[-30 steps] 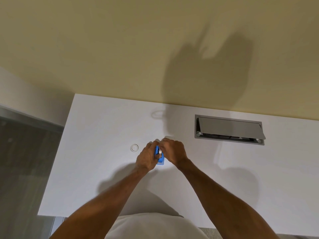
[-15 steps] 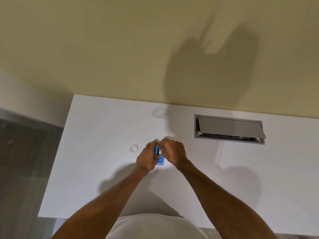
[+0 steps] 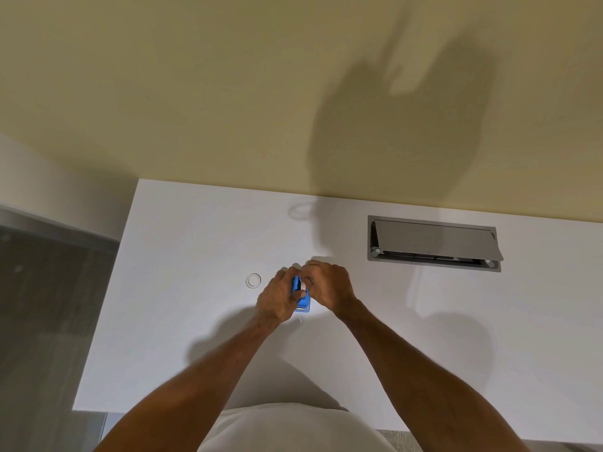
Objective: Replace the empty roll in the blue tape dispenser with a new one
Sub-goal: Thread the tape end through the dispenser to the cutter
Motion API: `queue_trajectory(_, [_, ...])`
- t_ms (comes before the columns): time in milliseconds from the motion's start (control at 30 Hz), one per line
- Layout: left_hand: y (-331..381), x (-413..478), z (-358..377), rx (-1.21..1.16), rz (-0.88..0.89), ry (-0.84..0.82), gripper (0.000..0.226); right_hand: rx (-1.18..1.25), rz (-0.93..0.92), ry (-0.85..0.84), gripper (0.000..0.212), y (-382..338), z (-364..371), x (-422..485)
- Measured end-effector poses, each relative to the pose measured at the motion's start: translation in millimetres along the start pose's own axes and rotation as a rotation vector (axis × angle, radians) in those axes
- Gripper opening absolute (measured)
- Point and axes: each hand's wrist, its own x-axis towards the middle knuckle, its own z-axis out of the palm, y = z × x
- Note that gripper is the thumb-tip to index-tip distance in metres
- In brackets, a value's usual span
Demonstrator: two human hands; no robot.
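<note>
A small blue tape dispenser (image 3: 302, 304) sits on the white table (image 3: 182, 314) between my two hands, mostly covered by them. My left hand (image 3: 277, 298) grips its left side. My right hand (image 3: 328, 287) pinches a small pale roll (image 3: 303, 286) at the dispenser's top; whether the roll sits in the slot is hidden by my fingers. To the left, a small clear ring of tape (image 3: 253, 280) lies flat on the table, apart from both hands.
A grey metal cable hatch (image 3: 434, 244) with its lid tilted open is set into the table at the back right. A beige wall runs along the table's far edge. The table's left edge drops to a dark floor (image 3: 49, 321).
Both hands stay on the dispenser; only small finger movement around the roll shows. The view has shifted slightly.
</note>
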Motion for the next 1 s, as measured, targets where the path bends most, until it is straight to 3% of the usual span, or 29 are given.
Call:
queue_trajectory(333, [-1.9, -3.5, -1.6, 0.016, 0.018, -0.002, 0.047, 0.032, 0.012, -0.038, 0.037, 1.0, -0.3, -0.9])
queue_trajectory(633, [4.1, 0.7, -4.9, 0.088, -0.002, -0.01, 0.054, 0.004, 0.063, 0.005, 0.027, -8.0, -4.0, 5.8])
queue_trajectory(867, [1.9, 0.9, -3.4, 0.059, -0.037, -0.02, 0.053, -0.005, 0.034, -0.128, 0.025, -2.4, -9.4, 15.7])
queue_trajectory(1000, [4.9, 2.7, -3.8, 0.081, -0.038, -0.015, 0.053, -0.036, 0.025, -0.113, 0.024, -3.0, -9.6, 16.8])
